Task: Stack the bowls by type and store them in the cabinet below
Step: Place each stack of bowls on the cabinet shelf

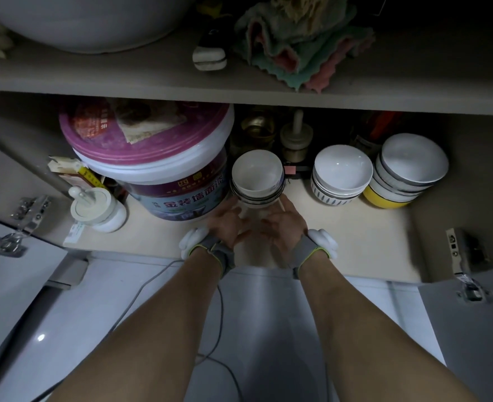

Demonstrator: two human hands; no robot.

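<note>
Three stacks of bowls stand on the lower cabinet shelf (355,236). The middle stack of white bowls with dark rims (257,178) sits beside a paint bucket. To its right is a stack of white bowls with a leaf pattern (341,175), and further right a stack of striped bowls on a yellow bowl (407,169). My left hand (228,227) and my right hand (283,224) lie just in front of the middle stack, fingers straight, fingertips at or near its base. Neither hand holds anything.
A large paint bucket with a purple lid (158,163) fills the shelf's left. A white lidded jar (97,207) stands in front of it. Brass items (294,137) sit at the back. Cloths (300,44) lie on the upper shelf. Open doors with hinges (468,256) flank the cabinet.
</note>
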